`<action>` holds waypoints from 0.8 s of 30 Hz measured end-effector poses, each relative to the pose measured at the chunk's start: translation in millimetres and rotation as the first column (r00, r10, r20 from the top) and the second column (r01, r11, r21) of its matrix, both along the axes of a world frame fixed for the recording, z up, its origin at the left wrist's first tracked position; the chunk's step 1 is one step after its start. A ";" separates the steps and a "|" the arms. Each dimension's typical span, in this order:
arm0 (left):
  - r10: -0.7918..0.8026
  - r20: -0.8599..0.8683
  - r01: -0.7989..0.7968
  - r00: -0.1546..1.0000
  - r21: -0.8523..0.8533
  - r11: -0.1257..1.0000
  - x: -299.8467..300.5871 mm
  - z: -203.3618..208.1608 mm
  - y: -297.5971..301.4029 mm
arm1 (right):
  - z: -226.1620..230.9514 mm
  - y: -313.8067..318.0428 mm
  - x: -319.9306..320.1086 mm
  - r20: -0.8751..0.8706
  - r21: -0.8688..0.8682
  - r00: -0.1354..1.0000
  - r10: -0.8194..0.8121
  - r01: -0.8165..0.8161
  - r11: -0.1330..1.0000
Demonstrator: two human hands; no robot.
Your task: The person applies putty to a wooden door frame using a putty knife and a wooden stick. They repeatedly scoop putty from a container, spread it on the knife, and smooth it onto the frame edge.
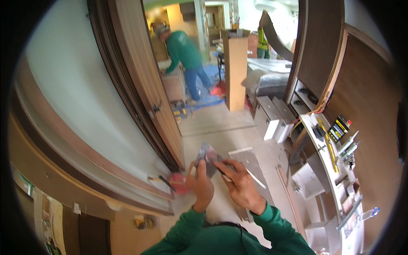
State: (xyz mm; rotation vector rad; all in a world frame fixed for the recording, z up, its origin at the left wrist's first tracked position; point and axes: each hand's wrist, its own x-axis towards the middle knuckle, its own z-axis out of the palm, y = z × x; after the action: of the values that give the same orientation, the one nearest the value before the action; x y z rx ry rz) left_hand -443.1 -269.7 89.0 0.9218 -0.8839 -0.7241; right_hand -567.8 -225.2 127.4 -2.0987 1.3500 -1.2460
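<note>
1. While both hands work close together in front of the body, the left hand (pixel 200 185) is closed on a flat grey piece (pixel 205 148), with its thumb laid on the face.
2. The right hand (pixel 244 185) is just beside it, fingers bent toward the piece; because of the blur, I cannot tell whether they pinch it or only touch it.
3. As for progress, the handling of the piece seems to be under way: it is up between the hands, and it is not yet put down or fixed anywhere. How much of it is finished, and how much remains, I cannot judge.
4. Beyond the hands, a grey-brown panel (pixel 248 159) lies on the floor, with a pale strip (pixel 257 179) at its right side.
5. On the right, a white shelf unit (pixel 308 123) carries a yellow level (pixel 330 151) and a black-and-yellow box (pixel 338 128); the hands are well apart from these.
</note>
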 end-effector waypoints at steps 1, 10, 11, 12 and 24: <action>0.001 0.004 0.000 1.000 -0.019 1.000 0.8 0.7 -0.2 | 1.0 1.2 -0.2 0.023 0.009 1.000 -0.011 0.011 1.000; -0.233 -0.275 0.257 0.933 0.052 0.965 7.5 15.7 -0.3 | 17.9 7.0 -11.8 0.059 -0.149 0.995 -0.081 0.088 0.985; -0.342 -0.457 0.421 0.821 0.079 0.904 13.4 20.9 -1.0 | 19.6 6.0 -15.3 0.142 -0.102 0.989 -0.034 0.049 0.994; -0.426 -0.615 0.572 0.664 0.050 0.819 17.5 25.6 -1.1 | 20.3 5.5 -18.4 0.240 -0.069 0.971 0.003 0.014 0.997; -0.623 -0.531 0.736 0.574 0.002 0.677 23.7 48.4 -6.3 | -10.3 0.3 -33.6 0.127 -0.287 0.992 -0.016 0.052 0.957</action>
State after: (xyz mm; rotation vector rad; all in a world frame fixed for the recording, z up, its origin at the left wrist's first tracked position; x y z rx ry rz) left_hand -419.4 -276.0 137.3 0.5008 -0.6843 -1.7035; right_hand -601.4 -224.8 117.2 -2.1501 1.2159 -1.6467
